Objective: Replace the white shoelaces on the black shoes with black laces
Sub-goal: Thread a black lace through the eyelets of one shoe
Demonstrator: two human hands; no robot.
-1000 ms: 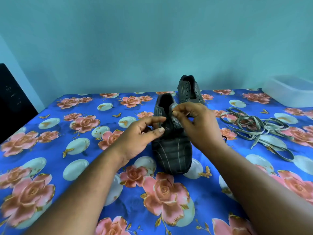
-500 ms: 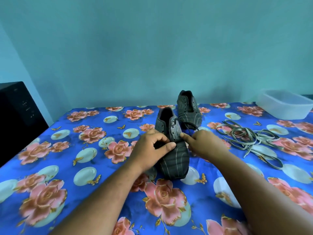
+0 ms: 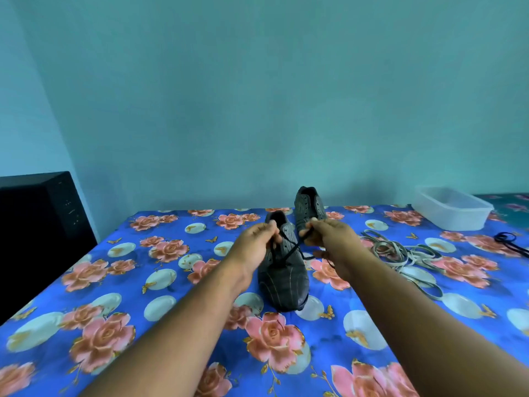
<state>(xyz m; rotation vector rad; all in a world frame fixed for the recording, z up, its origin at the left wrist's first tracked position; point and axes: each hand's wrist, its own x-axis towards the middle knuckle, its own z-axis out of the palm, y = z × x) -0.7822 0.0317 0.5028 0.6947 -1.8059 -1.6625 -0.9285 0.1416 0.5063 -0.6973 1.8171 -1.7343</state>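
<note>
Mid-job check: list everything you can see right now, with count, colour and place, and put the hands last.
near shoe: 1, black with thin pale stripes, centre of the cloth, toe toward the camera
far shoe: 1, black, behind the near shoe, no lace visible
black lace: 1, runs from the near shoe up into both hands
white laces: loose heap, greyish white, right of the shoes
second black lace: 1, far right edge
tub: 1, clear white plastic, back right
cloth: 1, blue with pink roses, covers the surface
black box: 1, left edge
left hand: pinches one lace end
right hand: pinches the other end
</note>
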